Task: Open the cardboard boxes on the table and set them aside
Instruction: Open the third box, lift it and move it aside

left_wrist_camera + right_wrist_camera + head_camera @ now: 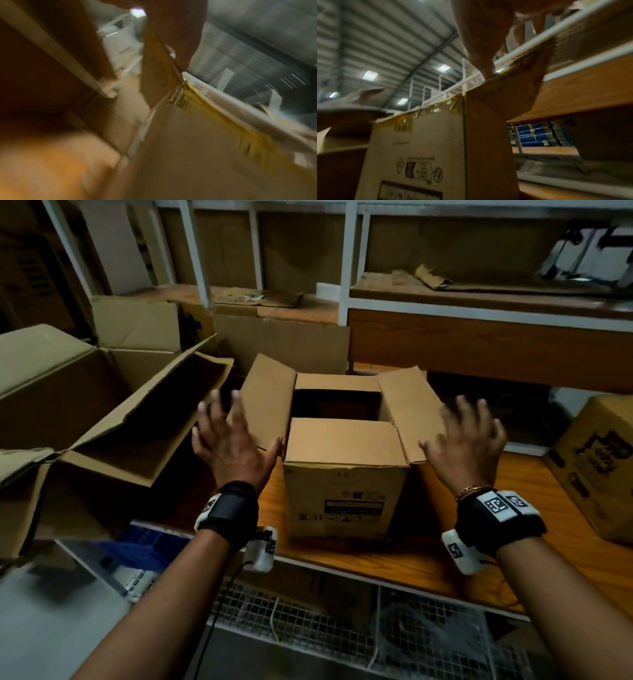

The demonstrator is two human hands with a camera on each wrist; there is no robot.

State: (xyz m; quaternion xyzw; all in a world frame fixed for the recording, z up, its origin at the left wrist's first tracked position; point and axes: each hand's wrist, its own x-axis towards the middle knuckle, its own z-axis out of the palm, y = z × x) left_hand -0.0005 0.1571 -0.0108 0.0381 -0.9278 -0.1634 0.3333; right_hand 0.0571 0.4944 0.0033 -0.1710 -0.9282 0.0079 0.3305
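A small cardboard box (346,494) stands on the wooden table (428,563) in front of me, printed labels on its near side. Its left flap (267,398) and right flap (411,412) are spread outward; the near flap (342,440) lies flat over the opening, the far part gapes dark. My left hand (229,440) hovers with spread fingers at the left flap. My right hand (466,440) is spread over the right flap, its thumb (486,70) touching the flap's edge. Neither hand grips anything. The left wrist view is blurred.
A large opened cardboard box (85,412) lies at the left, flaps out. Another printed box (596,460) sits at the right table edge. Shelves (479,302) with flattened cardboard stand behind. Wire mesh (342,628) runs below the table's front edge.
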